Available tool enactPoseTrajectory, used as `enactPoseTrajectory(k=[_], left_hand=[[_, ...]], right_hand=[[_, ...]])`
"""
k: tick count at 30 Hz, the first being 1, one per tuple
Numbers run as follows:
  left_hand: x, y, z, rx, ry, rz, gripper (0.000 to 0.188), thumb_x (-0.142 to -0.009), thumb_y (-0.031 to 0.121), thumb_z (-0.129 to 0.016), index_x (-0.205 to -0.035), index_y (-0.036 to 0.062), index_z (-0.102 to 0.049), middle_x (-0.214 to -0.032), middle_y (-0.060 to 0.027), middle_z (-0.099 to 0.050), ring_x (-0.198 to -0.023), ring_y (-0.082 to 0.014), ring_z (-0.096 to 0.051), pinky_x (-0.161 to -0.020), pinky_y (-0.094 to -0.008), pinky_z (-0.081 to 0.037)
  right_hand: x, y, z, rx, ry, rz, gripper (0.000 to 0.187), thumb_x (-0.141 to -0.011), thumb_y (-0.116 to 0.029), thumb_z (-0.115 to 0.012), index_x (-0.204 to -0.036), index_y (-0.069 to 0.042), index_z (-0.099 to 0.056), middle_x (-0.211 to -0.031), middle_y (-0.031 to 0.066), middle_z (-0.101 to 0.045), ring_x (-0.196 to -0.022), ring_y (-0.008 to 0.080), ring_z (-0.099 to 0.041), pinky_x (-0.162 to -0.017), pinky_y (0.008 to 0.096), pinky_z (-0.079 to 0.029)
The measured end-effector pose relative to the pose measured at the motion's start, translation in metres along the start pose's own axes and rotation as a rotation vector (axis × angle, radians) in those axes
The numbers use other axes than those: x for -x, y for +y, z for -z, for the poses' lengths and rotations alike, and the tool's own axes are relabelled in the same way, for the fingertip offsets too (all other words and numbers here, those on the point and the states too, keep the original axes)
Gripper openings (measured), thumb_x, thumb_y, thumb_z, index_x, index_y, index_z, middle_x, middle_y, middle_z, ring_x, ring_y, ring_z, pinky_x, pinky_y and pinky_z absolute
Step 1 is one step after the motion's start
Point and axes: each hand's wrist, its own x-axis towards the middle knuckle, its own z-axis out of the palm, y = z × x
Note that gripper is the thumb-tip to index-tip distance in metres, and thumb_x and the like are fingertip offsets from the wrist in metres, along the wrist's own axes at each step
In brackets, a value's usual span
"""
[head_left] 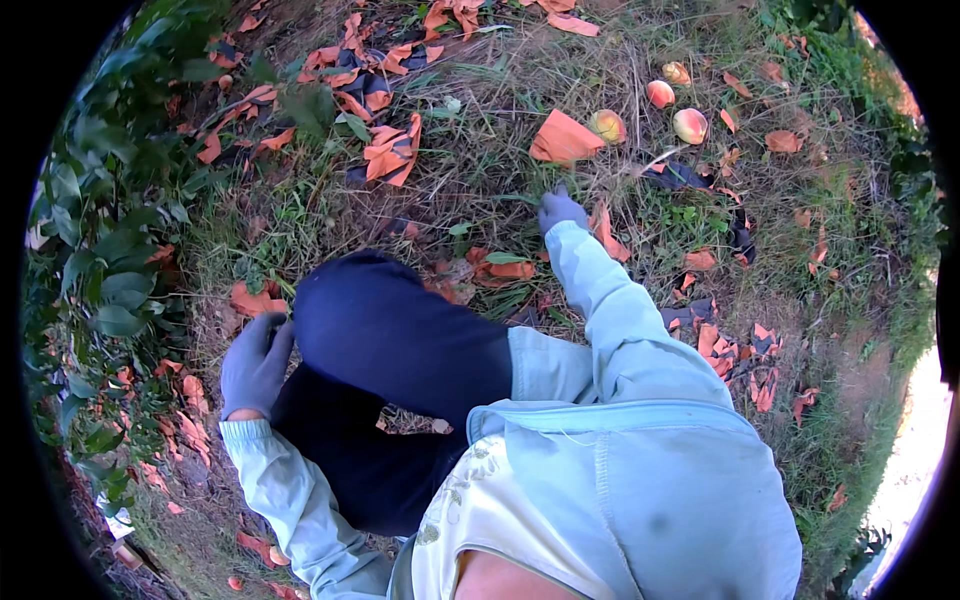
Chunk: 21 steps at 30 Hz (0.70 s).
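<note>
My right hand [561, 209], in a grey glove, reaches forward over the grass. Its fingers point away from me, apart and partly blurred, and I see nothing held in them. Just beyond them lies a folded orange paper bag [565, 138]. Against that bag rests a yellow-and-red fruit [607, 125] that looks like a peach. More such fruits [690, 125] lie to its right. My left hand [255, 366], gloved too, hangs beside my bent knee [390, 320], with thumb and fingers loosely apart. A scrap of orange paper [258, 299] lies just past its fingertips.
Leafy branches [120, 290] crowd the left side. Torn orange and black papers [392, 150] litter the dry grass ahead, with more shreds [740, 355] at the right. A dark strip [680, 176] lies below the fruits. Small fruits lie at the lower left.
</note>
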Motion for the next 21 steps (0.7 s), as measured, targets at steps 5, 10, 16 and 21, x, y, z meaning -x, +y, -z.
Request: enactPoseTrajectory(k=[5,10,16,21], left_hand=[[-0.002,0.013,0.009,-0.094,0.062,-0.06,0.029,-0.086,0.031,-0.052,-0.1,0.0061,-0.057,-0.078,-0.014,-0.061,-0.074,-0.0282,-0.061,-0.065,-0.0347,-0.045],[-0.003,-0.004,0.011,0.083,-0.022,-0.093,0.027,-0.086,0.028,-0.054,-0.102,0.0065,-0.058,-0.085,-0.0108,-0.063,-0.073,-0.0211,-0.061,-0.066,-0.0319,-0.045],[0.01,-0.049,0.024,0.427,0.004,0.006,0.03,-0.087,0.026,-0.054,-0.104,0.0022,-0.058,-0.086,-0.0025,-0.061,-0.075,-0.0102,-0.056,-0.063,-0.0247,-0.045],[0.004,-0.061,0.015,0.52,-0.031,0.114,0.032,-0.087,0.028,-0.055,-0.105,0.0014,-0.057,-0.082,-0.0021,-0.058,-0.068,-0.0099,-0.054,-0.06,-0.0239,-0.044]], right_hand=[[0.042,-0.012,-0.014,0.0,-0.135,-0.051,0.029,-0.082,-0.035,-0.051,-0.094,-0.011,-0.059,-0.096,0.019,-0.06,-0.09,0.0375,-0.058,-0.079,0.0452,-0.045],[0.094,0.016,-0.001,0.043,-0.184,-0.042,0.03,-0.082,-0.039,-0.05,-0.093,-0.013,-0.06,-0.086,0.0155,-0.063,-0.084,0.0361,-0.059,-0.074,0.0442,-0.046],[0.179,0.098,-0.041,0.291,-0.564,0.054,0.03,-0.078,-0.039,-0.053,-0.093,-0.015,-0.064,-0.09,0.0145,-0.064,-0.086,0.0345,-0.061,-0.074,0.0431,-0.048],[0.195,0.188,-0.094,0.203,-0.68,-0.086,0.051,-0.072,-0.048,-0.059,-0.114,-0.019,-0.059,-0.105,0.012,-0.063,-0.097,0.0307,-0.06,-0.083,0.0379,-0.047]])
